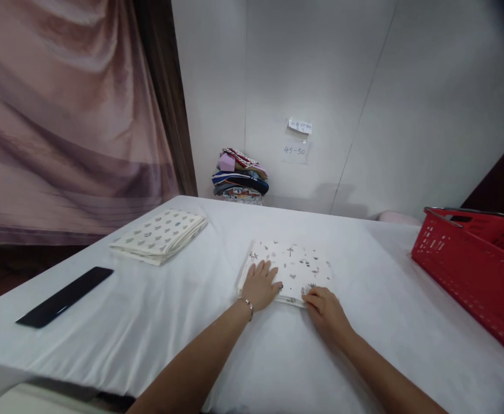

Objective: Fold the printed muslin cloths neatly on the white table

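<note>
A folded white cloth (295, 264) with small grey prints lies flat on the white-covered table in front of me. My left hand (260, 284), with a bracelet at its wrist, rests spread on the cloth's left near part. At the near right corner, the thumb and fingers of my right hand (324, 307) pinch the cloth's edge. Its folded layers show along the near side.
Another folded cloth (161, 233) with grey heart-like prints lies at the left. Nearer me is a flat black strip (66, 296). A red basket (472, 270) stands at the right. Beyond the table's far edge is a stack of folded fabrics (240, 177).
</note>
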The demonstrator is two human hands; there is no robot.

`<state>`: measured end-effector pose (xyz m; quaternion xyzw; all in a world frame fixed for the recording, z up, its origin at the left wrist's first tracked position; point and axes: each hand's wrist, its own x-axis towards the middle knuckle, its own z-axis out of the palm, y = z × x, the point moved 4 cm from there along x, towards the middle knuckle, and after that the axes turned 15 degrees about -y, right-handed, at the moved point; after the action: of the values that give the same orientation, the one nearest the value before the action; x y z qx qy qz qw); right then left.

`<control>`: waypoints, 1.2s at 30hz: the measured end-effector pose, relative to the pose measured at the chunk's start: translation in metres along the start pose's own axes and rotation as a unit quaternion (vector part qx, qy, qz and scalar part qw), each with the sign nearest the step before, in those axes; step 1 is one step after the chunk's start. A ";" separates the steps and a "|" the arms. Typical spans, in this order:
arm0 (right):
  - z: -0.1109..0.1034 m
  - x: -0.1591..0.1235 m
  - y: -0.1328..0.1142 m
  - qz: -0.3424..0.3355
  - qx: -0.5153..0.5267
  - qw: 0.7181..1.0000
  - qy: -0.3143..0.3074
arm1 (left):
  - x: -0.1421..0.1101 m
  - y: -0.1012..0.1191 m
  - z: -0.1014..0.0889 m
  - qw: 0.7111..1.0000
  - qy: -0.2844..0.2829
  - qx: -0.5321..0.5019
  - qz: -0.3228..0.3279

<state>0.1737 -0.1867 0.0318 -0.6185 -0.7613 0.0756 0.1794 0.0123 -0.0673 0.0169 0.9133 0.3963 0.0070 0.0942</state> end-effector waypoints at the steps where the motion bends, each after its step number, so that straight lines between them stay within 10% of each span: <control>1: -0.004 0.007 0.000 0.004 0.017 1.000 -0.006 | 0.000 0.000 0.002 1.000 -0.002 0.001 -0.002; 6: -0.018 0.071 -0.009 -0.008 0.038 0.999 0.018 | 0.001 0.000 0.003 1.000 0.001 0.010 -0.008; 13: 0.015 0.151 0.009 0.091 -0.064 0.988 -0.109 | -0.001 0.000 0.004 1.000 0.015 0.019 -0.008; 27: 0.045 0.149 0.039 0.143 -0.087 0.974 -0.155 | 0.038 -0.010 -0.034 0.999 -0.015 -0.012 -0.026; 36: 0.029 0.134 0.069 0.135 -0.085 0.972 -0.170 | 0.050 -0.034 -0.004 0.994 -0.075 -0.012 -0.078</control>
<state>0.2035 -0.0388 0.0062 -0.7064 -0.6940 0.1381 -0.0183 0.0217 -0.0073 0.0112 0.8762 0.4584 -0.0639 0.1342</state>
